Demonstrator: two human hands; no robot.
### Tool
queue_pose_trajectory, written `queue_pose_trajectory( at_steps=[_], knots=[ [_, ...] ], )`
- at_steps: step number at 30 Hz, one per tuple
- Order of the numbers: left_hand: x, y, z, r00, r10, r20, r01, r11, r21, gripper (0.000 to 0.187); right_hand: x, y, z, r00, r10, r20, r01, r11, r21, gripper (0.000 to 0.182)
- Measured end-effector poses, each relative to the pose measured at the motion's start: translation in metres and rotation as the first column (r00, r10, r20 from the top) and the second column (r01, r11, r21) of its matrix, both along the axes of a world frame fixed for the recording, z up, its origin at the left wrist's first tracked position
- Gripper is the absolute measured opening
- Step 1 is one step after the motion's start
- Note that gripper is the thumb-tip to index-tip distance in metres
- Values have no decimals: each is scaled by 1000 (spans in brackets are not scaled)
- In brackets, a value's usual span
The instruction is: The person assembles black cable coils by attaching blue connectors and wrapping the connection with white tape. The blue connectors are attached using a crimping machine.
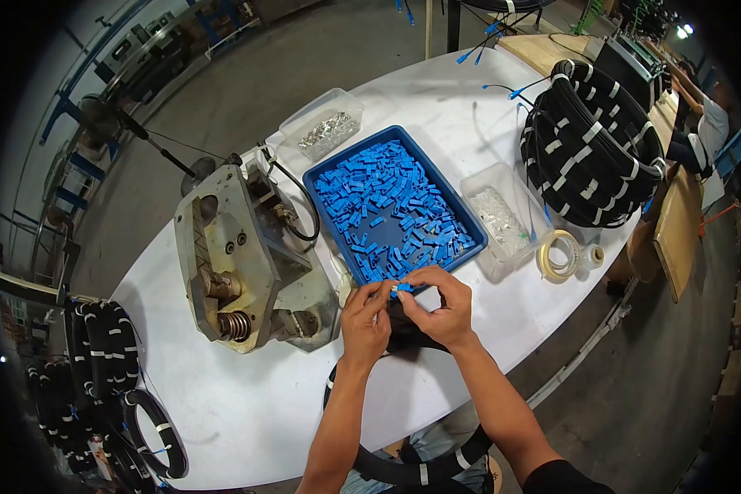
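At the near edge of the blue tray (pixel 311 183), both my hands meet around a small blue plastic connector housing (pixel 404 287). My right hand (pixel 445 308) pinches the housing between thumb and fingers. My left hand (pixel 365 321) is closed at its other side, where a small pale or metallic bit shows between the fingertips; what exactly it grips is too small to tell. Many loose blue housings (pixel 379 177) fill the tray just beyond my fingers. Below my hands, a coil of black cable (pixel 424 473) with white ties lies over my lap, partly hidden by my forearms.
A heavy metal press (pixel 239 255) stands left of the tray. Clear bins hold metal terminals (pixel 329 132) and clear plastic pieces (pixel 502 221). Tape rolls (pixel 558 255) lie at right, near a large stack of black cable coils (pixel 589 148). Another person (pixel 708 123) sits at far right.
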State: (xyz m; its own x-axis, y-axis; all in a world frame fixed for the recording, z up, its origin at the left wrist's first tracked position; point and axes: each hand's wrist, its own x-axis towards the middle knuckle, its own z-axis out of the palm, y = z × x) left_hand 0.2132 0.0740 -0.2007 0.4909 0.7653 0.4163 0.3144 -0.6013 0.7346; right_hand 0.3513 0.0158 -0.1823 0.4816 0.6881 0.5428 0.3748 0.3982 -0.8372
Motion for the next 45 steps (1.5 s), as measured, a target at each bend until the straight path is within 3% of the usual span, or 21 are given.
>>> queue_pose_trajectory(
  at_steps=[10, 23, 32, 34, 37, 40, 45],
  knots=[
    [0, 0, -1, 1000, -25, 5, 25, 1000, 1, 44, -2, -2, -1, 995, 26, -95, -34, 996, -83, 21],
    [0, 0, 4, 998, -37, -50, 37, 999, -6, 40, 0, 1, -4, 997, -4, -74, -4, 994, -113, 19],
    [0, 0, 2, 997, -44, 65, 40, 998, 52, 26, -3, 0, -7, 981, 33, -189, -59, 989, -133, 20],
    [-1, -2, 7, 997, -5, 83, 11, 997, -78, 21, -4, 0, -3, 971, 63, -233, -101, 982, -158, 22],
    [0, -3, 6, 989, 9, 147, 3, 997, -83, 18, -5, 2, -5, 964, 75, -254, -115, 983, -144, 23],
    [-2, -2, 2, 988, 15, 156, -6, 998, -57, 15, -4, 1, 1, 985, 108, -132, -130, 978, -166, 23],
    [-3, -1, 1, 991, 6, 130, -8, 1000, 18, 15, -7, 2, 0, 981, 99, -166, -127, 978, -167, 21]
  ],
)
